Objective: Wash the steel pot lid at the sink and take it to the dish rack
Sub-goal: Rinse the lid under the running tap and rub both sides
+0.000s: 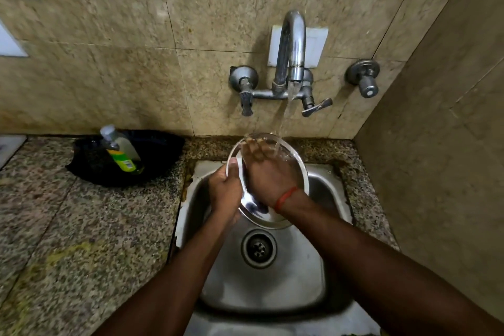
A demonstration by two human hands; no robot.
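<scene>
The round steel pot lid (296,172) is held tilted over the steel sink (261,286), under water running from the wall tap (292,43). My left hand (225,191) grips the lid's left rim, thumb on the edge. My right hand (266,172) lies flat on the lid's face with its fingers spread, its fingertips near the far rim where the stream lands. A red thread circles my right wrist. My hands cover much of the lid.
A dish soap bottle (121,148) leans in a black tray (152,155) on the granite counter (68,226) left of the sink. Tap handles (316,109) and a separate valve (364,78) stick out from the tiled wall. A side wall stands close on the right.
</scene>
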